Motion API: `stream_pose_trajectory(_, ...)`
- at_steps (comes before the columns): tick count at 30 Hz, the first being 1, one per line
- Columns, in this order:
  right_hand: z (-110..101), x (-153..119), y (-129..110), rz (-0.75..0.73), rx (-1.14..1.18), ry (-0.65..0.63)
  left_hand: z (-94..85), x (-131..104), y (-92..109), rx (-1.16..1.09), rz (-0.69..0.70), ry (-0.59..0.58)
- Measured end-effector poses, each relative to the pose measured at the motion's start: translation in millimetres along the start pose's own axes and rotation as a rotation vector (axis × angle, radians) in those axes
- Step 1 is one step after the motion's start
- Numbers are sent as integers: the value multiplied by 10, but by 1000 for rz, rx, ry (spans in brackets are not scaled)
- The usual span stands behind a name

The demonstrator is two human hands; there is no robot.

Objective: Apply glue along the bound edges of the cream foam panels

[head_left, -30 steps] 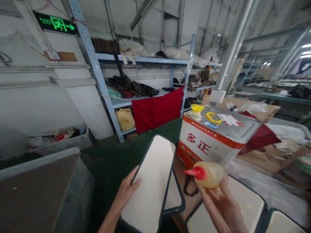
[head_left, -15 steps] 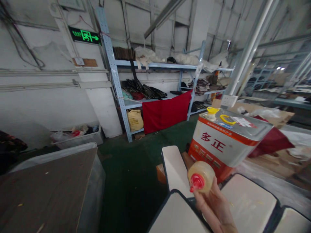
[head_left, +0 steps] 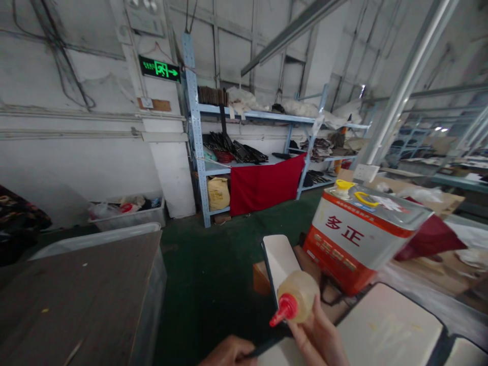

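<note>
A translucent yellowish bottle with a red nozzle is held in my right hand, its tip tilted down to the left. At the bottom edge my left hand has its fingers closed on the dark edge of a pale panel. Another pale, dark-edged panel stands behind the bottle. To the right lies a larger pale panel with faint yellowish marks on it.
A red and white metal can with yellow caps stands at the right. At the left is a brown board on a grey bin. Blue shelving with a red cloth stands at the back, near a white bin.
My left hand has come into view at the bottom, gripping the panel. The bottle in my right hand has moved left and down, its nozzle now pointing more sideways. The view has shifted slightly.
</note>
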State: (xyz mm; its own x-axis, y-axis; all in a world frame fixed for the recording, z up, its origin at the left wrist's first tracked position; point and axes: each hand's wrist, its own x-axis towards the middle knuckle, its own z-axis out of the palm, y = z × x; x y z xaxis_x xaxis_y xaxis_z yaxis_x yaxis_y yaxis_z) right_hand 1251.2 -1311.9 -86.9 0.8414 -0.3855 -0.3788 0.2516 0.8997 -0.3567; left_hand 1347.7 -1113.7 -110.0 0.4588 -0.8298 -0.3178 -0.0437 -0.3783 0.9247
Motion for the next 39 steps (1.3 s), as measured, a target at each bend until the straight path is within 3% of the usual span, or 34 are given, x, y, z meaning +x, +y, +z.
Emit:
stream_pose_trajectory(2,160,-4,-110,-115,-94,-21,-177,6,227,54,120,-3)
stream_pose_trajectory(6,619,-16,-519,-407,-253,-140,-665,-86,684,264,335,136)
stream_pose_trajectory(10,1027,-77,-850,-500,-394,-296,-1015,-217,1046,350,336,83)
stream_pose_trajectory(13,1222,-112,-963,-556,-587,-468,-1145,-319,1288,363,280,-69)
stream_pose_trajectory(18,1416,-55,-937,-498,-747,-631,-1158,-470,1669,371,210,-423)
stream_pose_trajectory(23,1478,14,-809,-392,-709,-682,-1050,-538,1871,360,162,-586)
stream_pose_trajectory(31,1448,62,-722,-279,-627,-764,-930,-550,1925,341,111,-607)
stream_pose_trajectory(39,1388,70,-760,-223,-607,-797,-878,-555,1905,341,109,-543)
